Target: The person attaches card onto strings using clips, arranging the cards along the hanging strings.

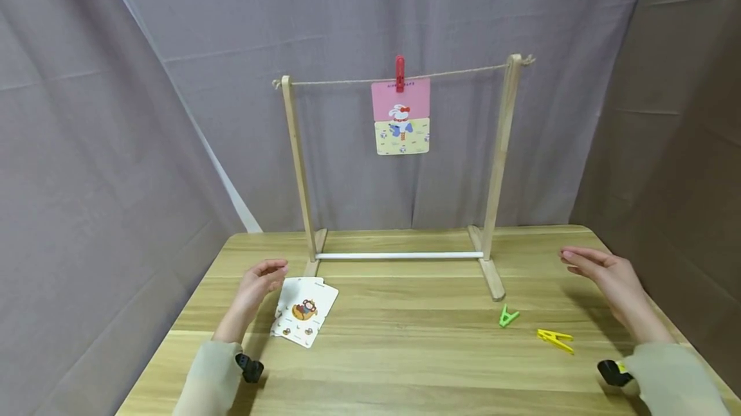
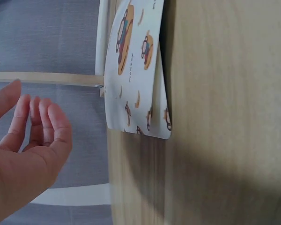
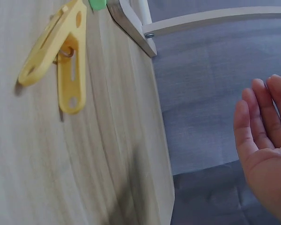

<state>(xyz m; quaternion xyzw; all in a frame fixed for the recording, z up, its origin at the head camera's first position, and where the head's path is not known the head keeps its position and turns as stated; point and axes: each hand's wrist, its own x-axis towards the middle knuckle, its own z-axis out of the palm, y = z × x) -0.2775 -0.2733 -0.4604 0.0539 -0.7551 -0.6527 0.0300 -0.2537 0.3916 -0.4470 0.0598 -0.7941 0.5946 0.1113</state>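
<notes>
My left hand (image 1: 262, 282) hovers over the table's left side, fingers loosely bent with nothing in them. Beside it lie white cards (image 1: 305, 313) overlapping each other, the top one printed with a monkey on a banana. Over on the right, my right hand (image 1: 604, 274) is raised above the table, relaxed and holding nothing. Nearest to it are a yellow clothespin (image 1: 556, 339) and a smaller green clothespin (image 1: 508, 316), both lying on the wood. In the right wrist view the yellow clothespin (image 3: 65, 58) shows its metal spring.
A wooden frame (image 1: 499, 159) stands at the back of the table, a twine line (image 1: 463, 72) strung between its posts. From the line hangs a pink and yellow rabbit card (image 1: 402, 139), clipped by a red clothespin (image 1: 400, 74). A white rod (image 1: 399, 255) joins the feet.
</notes>
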